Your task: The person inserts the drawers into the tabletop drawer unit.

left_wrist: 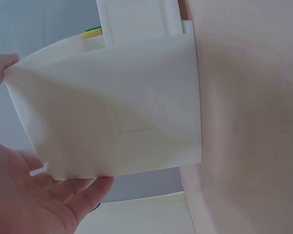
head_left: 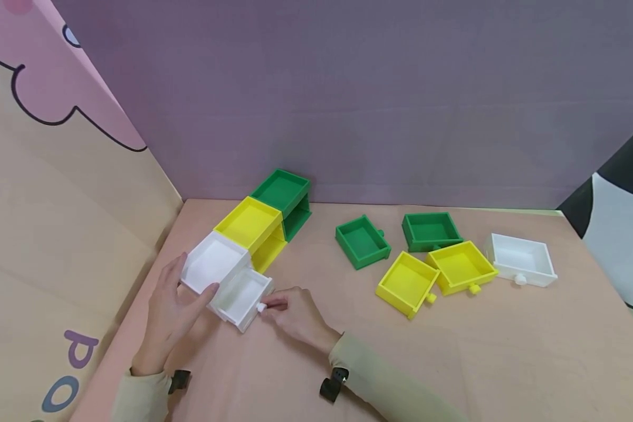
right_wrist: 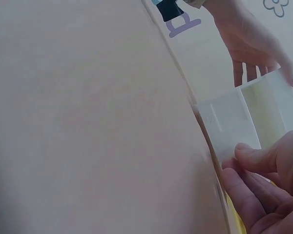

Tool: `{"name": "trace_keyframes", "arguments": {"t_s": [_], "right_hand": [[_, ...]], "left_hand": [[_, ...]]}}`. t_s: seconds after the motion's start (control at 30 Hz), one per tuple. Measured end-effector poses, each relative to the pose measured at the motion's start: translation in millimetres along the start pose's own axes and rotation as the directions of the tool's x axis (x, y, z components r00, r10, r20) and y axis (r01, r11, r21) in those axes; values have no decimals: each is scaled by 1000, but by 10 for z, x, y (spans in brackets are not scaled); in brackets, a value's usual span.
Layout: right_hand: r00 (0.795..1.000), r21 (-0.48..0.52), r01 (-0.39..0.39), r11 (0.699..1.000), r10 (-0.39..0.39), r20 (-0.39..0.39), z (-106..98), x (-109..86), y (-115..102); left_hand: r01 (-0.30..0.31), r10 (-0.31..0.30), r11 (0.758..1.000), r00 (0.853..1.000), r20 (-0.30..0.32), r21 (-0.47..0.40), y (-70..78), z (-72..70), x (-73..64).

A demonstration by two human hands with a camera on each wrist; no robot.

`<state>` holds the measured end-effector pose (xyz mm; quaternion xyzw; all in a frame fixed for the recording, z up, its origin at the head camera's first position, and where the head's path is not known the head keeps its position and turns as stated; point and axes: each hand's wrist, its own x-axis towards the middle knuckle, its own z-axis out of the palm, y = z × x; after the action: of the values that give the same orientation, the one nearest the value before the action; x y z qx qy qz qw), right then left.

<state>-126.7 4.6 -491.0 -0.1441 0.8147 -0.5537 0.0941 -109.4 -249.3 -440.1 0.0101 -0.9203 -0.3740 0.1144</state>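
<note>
On the left of the table, a white drawer case (head_left: 214, 262) stands at the near end of a row with a yellow case (head_left: 249, 224) and a green case (head_left: 282, 190). My left hand (head_left: 170, 308) grips the white case, thumb on its top near the front and fingers along its far side, as the left wrist view shows. A white drawer (head_left: 241, 298) sits partly inside that case, its front sticking out. My right hand (head_left: 298, 315) pinches the drawer's round white knob (head_left: 261, 306) between thumb and fingers.
To the right lie loose drawers: a green drawer (head_left: 363, 242), another green drawer (head_left: 431, 231), a yellow drawer (head_left: 407, 283), a second yellow drawer (head_left: 461, 266) touching it, and a white drawer (head_left: 522, 258). A grey-purple wall (head_left: 358, 105) rises behind the table.
</note>
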Motion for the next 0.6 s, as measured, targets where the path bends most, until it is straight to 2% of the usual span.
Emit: {"name": "trace_keyframes", "arguments": {"t_s": [0.3,0.6], "right_hand": [[999,-12,9,1000,-9,-40,-4,15,-7],[997,-45,48,998,-51,-52,-2,69,-13]], "left_hand": [[-16,16,1000,1000,-9,5,-10,13,-2],[-10,10,1000,1000,-10,5,7,8,0]]}}
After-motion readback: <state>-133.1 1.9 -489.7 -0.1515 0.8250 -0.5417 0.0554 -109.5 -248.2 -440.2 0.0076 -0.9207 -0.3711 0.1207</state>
